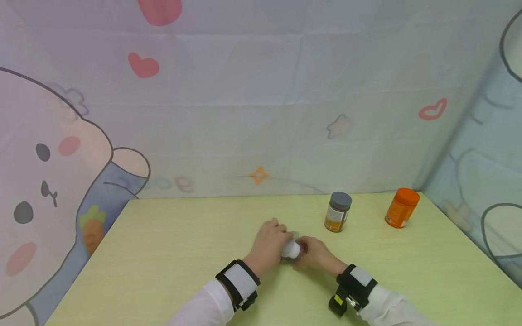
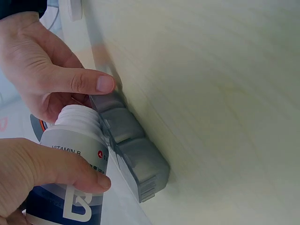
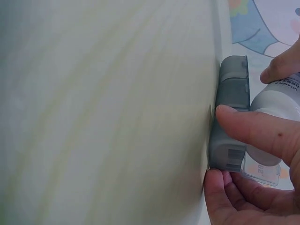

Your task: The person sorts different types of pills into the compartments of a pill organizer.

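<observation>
My left hand (image 1: 266, 246) grips a white-and-blue vitamin B bottle (image 2: 67, 199). The bottle has no cap on, and it tilts with its neck (image 2: 80, 115) at the top of a grey pill organizer (image 2: 143, 161). My right hand (image 1: 317, 254) holds one end of the organizer, thumb along its near side and the other fingers around the end. A clear flap lid (image 3: 265, 172) stands raised at that end, in the right wrist view. The bottle's neck hides the inside of the compartment, so I cannot see any pills.
A brown jar with a grey lid (image 1: 338, 211) stands behind and to the right of my hands. Farther right is an orange jar (image 1: 402, 208). Both sit on the pale wooden table (image 1: 183, 235), which ends at a patterned cloth backdrop (image 1: 228, 136).
</observation>
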The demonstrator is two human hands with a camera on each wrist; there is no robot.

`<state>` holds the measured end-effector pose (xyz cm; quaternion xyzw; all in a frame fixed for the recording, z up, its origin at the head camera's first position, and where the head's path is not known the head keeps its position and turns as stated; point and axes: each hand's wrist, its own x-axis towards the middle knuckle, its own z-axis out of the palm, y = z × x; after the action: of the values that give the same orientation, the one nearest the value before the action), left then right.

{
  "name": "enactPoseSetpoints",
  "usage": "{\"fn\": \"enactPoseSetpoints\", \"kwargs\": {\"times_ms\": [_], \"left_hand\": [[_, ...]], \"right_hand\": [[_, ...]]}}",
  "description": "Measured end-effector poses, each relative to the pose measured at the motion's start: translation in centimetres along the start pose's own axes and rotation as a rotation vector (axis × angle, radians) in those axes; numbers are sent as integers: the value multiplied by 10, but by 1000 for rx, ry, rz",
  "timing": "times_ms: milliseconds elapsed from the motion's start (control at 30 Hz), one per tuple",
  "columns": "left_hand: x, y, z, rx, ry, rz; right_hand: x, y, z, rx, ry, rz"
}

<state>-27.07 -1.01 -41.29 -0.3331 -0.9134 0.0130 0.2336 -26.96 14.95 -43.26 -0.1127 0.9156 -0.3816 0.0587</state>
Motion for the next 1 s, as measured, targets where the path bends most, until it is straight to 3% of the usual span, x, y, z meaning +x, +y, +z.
{"fn": "enactPoseSetpoints", "kwargs": {"times_ms": [233,667,833,1000], "left_hand": [[1,2,-1,15,8,20],[-7,-7,-3,-37,-32,-88],[-9,-12,-7,-143,-62,-161],[-10,-18,-12,-289,-42,-199]], "right_hand": [[0,1,0,-15,10,-10],[1,0,2,8,-8,30],[1,0,2,-1,-4,26],[0,0,2,3,-10,29]]}}
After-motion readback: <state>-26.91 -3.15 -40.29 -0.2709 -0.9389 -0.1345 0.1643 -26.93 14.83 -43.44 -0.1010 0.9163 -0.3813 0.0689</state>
